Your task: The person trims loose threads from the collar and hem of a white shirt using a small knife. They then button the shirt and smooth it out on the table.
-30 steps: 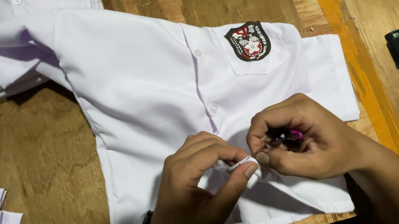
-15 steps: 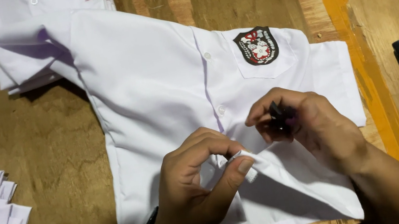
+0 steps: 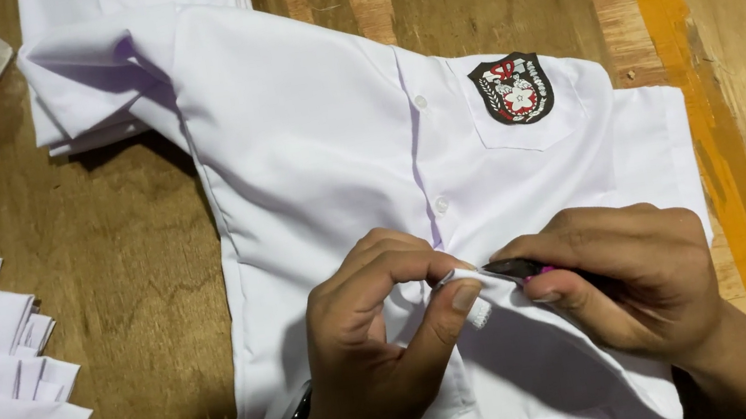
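The white shirt (image 3: 326, 157) lay flat mid-bench (image 3: 136, 274), its hem at the near edge. The left hand (image 3: 375, 357) pinched a small label (image 3: 478, 307) at the placket; the right hand (image 3: 631, 284) gripped a dark tool (image 3: 512, 268) touching it. Bare wood lay open on both sides.

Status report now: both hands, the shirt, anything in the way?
Left hand pinches white shirt front edge. Right hand shut on small dark tool, tip at that fold. Nothing across the shirt.
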